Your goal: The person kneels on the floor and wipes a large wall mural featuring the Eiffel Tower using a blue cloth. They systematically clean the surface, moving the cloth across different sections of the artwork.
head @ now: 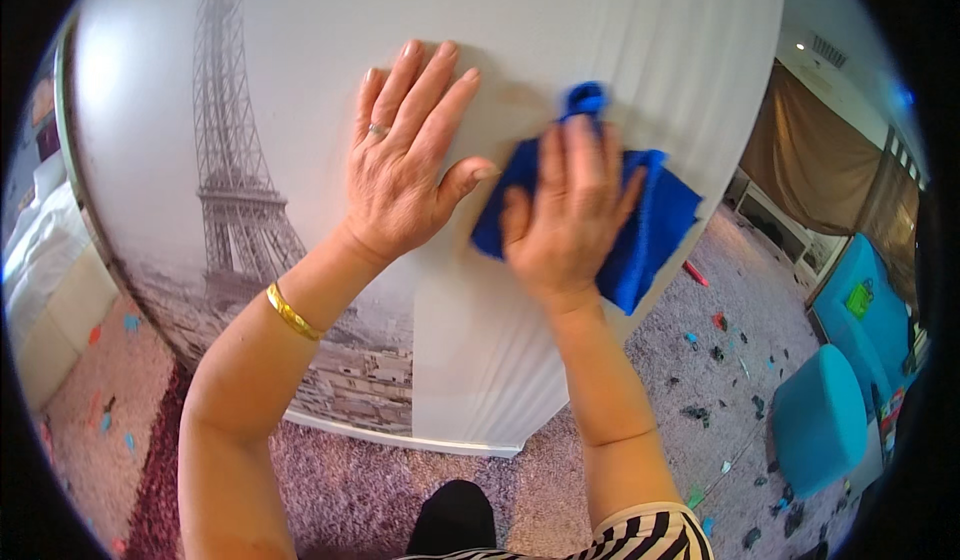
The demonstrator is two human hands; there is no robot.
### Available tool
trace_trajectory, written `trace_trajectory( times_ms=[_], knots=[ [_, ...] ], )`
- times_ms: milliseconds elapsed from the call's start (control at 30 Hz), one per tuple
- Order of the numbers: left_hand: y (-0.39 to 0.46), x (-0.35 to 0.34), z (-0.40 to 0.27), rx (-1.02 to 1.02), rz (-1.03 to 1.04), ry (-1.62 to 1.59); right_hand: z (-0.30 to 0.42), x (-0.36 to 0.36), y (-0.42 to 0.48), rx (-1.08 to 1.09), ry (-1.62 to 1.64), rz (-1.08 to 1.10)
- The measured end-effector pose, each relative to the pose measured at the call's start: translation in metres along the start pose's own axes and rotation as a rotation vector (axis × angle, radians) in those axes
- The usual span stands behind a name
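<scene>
A pale upright panel (315,50) printed with the Eiffel Tower (240,215) stands before me. My left hand (405,159) lies flat on it with the fingers spread, holding nothing; a ring is on one finger and a gold bangle (291,312) on the forearm. To its right, my right hand (566,211) presses a blue cloth (660,222) against the panel's ribbed part. The fingers are blurred, and a bunched fold of the cloth sticks up above them. The cloth's underside is hidden.
Patterned carpet (360,477) lies below, with many small scraps scattered at right and left. A turquoise pouf (819,421) and a turquoise seat (862,290) stand at right, near a brown hanging cloth (817,151). White bedding (45,237) shows at far left.
</scene>
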State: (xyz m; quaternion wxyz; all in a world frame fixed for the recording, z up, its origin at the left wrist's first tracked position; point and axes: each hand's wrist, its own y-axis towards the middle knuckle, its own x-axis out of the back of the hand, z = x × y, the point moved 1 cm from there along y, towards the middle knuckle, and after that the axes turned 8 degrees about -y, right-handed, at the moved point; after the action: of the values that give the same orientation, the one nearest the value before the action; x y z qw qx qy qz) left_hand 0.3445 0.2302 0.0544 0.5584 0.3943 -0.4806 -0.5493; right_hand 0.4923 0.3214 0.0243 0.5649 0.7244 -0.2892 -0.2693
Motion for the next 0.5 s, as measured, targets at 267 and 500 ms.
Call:
trace_trajectory(
  times_ms=[267, 500],
  knots=[
    [0.001, -0.002, -0.002, -0.034, 0.071, 0.100, -0.022, -0.009, 0.059, 0.049, 0.095, -0.120],
    [0.006, -0.003, -0.006, -0.049, 0.140, 0.171, -0.006, 0.006, -0.027, -0.087, -0.025, 0.054]
  ],
)
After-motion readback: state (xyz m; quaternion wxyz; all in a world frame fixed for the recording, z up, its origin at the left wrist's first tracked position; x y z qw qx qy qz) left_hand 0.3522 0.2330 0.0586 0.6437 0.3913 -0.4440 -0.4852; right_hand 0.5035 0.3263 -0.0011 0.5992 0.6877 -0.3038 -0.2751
